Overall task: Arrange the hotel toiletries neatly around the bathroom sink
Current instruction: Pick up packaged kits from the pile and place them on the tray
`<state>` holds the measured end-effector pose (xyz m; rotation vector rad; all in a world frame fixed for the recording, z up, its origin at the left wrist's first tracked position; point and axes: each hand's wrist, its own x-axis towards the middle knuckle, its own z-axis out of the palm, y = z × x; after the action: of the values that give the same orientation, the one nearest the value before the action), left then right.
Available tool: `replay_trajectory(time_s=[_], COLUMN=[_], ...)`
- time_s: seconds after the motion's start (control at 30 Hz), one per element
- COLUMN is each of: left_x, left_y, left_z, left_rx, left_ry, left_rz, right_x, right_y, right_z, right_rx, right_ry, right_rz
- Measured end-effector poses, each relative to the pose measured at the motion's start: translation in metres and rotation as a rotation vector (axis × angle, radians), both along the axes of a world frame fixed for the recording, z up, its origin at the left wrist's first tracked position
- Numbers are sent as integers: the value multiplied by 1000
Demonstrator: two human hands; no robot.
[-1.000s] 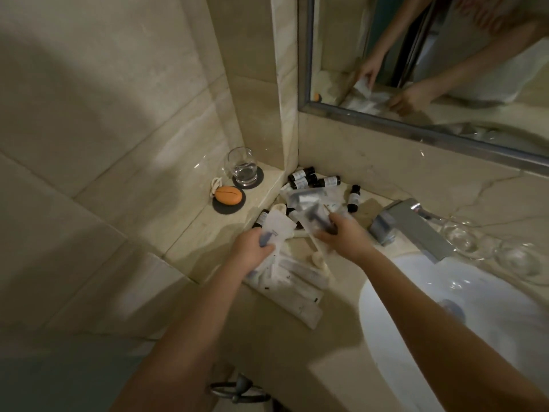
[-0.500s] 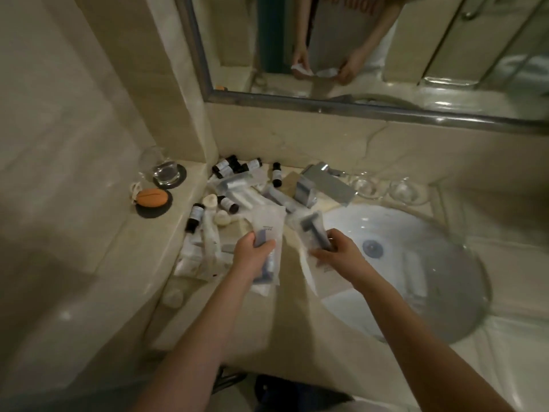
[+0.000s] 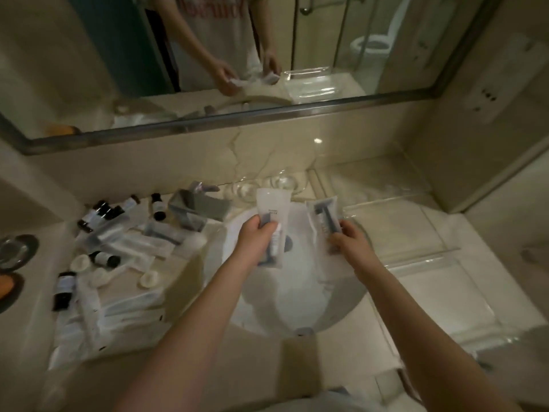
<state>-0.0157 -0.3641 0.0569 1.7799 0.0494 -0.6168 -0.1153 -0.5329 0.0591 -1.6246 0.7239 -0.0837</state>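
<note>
My left hand [image 3: 258, 237] grips a white toiletry packet [image 3: 272, 205] with a small tube and dark item inside, held over the white sink basin [image 3: 285, 295]. My right hand [image 3: 350, 239] grips a clear razor packet [image 3: 324, 217] with a dark razor visible in it, also above the basin. A messy pile of white sachets [image 3: 110, 310], round white caps and small dark-capped bottles [image 3: 102, 211] lies on the marble counter to the left of the sink.
The chrome faucet [image 3: 197, 208] stands behind the basin's left side. Clear glasses [image 3: 252, 185] sit at the back wall. A clear acrylic tray [image 3: 436, 289] lies on the counter to the right. A dark coaster with a glass [image 3: 16, 251] sits far left. The mirror [image 3: 237, 55] hangs above.
Both hands have carried their packets rightward from over the pile to above the sink basin, and my view has swung right with them.
</note>
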Motion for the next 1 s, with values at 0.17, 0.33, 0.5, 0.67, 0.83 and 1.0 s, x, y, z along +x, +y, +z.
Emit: replay_trajectory(time_s=[0.17,0.33,0.5,0.67,0.83,1.0], left_x=[19,35,67,85,87,83], left_y=[-80,-127,-148,-153,-150,-149], left_z=[-2,-12,-23,-20,-23,-19], left_rx=[-19,57,108,141,93,45], left_ry=[11,16,-23,-39,-14,15], left_rz=[-38,-71,-90,-28,30,62], right_x=[6,33,87,139,134,126], right_y=[-75,-137,-165,-166,-158,-160], right_z=[-6,-25,-35,-48,-70,-77], right_rx=[13,-13,-114,-357,-733,-891], right_ry=[-25,37,56,150,256,223], right_rz=[-104,-164,-102,5,43,58])
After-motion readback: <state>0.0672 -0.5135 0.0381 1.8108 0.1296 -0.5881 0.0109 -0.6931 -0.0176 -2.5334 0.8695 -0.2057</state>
